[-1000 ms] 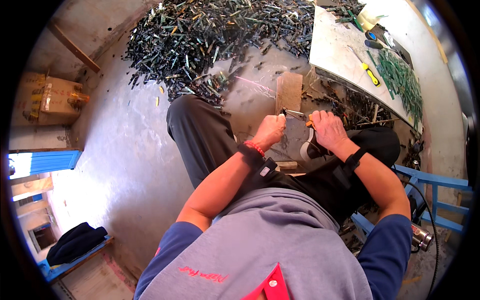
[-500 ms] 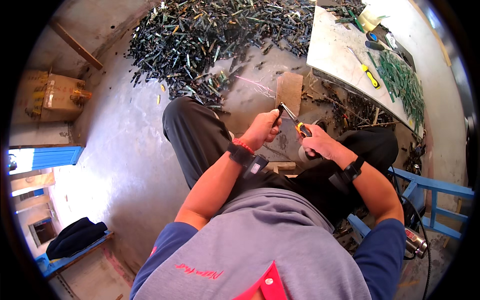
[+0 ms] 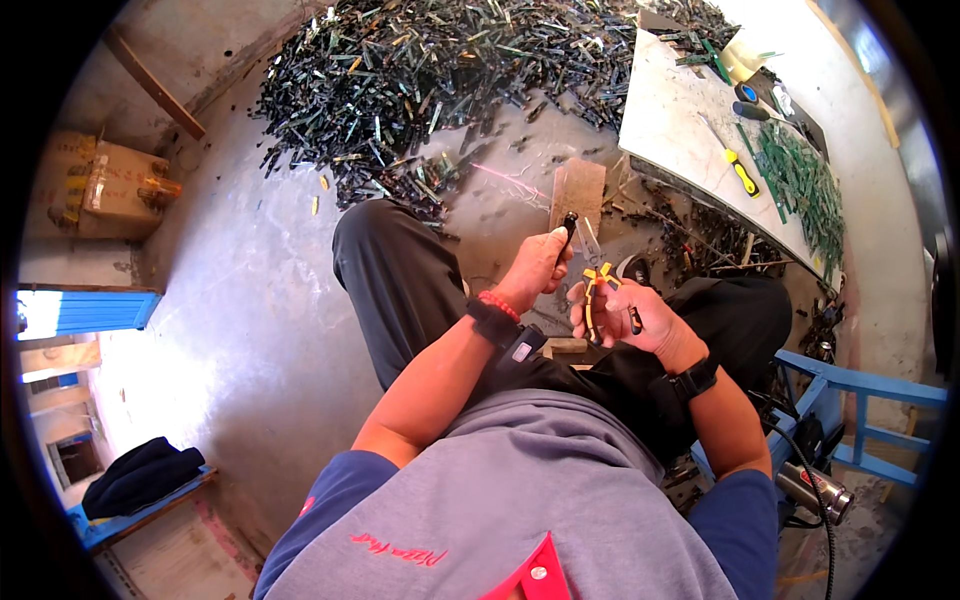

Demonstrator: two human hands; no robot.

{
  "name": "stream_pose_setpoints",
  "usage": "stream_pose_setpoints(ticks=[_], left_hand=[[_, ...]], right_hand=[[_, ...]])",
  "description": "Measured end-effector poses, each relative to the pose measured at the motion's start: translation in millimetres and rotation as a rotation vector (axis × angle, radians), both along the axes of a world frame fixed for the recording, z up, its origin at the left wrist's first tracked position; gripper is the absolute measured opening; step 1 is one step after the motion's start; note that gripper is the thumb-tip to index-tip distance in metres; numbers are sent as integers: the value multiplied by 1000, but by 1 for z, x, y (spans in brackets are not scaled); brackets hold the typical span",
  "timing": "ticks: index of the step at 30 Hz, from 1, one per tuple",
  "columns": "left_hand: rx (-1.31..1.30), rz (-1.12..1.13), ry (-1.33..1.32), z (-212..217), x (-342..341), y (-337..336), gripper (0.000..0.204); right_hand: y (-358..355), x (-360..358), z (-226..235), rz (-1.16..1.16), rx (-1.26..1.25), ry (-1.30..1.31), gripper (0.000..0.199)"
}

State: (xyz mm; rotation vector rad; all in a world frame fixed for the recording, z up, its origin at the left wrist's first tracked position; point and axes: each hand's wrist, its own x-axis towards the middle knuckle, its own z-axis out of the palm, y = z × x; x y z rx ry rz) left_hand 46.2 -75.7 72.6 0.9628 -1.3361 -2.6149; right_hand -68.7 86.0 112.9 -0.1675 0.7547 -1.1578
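Observation:
My left hand is closed round a small dark strip-like piece, its end sticking up past the thumb. My right hand grips long-nose pliers with yellow-and-black handles. The handles are spread and the jaws stand apart, close to the right of the dark piece. I see nothing between the jaws. Below and beyond both hands a brown wooden block stands on the floor.
A large heap of dark strips covers the floor ahead. On the right, a pale board carries a yellow screwdriver and a pile of green strips. A blue stool frame and a steel flask are at my right.
The pliers have drawn back from the dark piece, and their handles and jaws have spread open. My right hand has turned and shifted a little nearer to me. My left hand has barely moved.

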Motion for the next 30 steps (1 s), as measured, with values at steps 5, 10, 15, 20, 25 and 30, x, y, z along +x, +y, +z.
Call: stream_pose_setpoints(ticks=[5,10,15,20,25,30], left_hand=[[32,-15,-12,8,-2,-1,38],[21,-20,-4,7,-2,0,37],[0,-2,2,9,-1,2,37],[8,-5,46,2,-2,2,37],[-55,2,59,2,-4,3,37],[-75,21,41,0,-5,5,36]], right_hand=[[-3,4,-6,4,-19,-38,45],[-5,4,-9,-22,-9,-41,45],[-6,4,-10,-15,-23,-43,43],[-5,5,-9,-15,5,-55,40],[-6,6,-7,-43,28,-70,39],[-5,5,-8,-63,38,-84,38]])
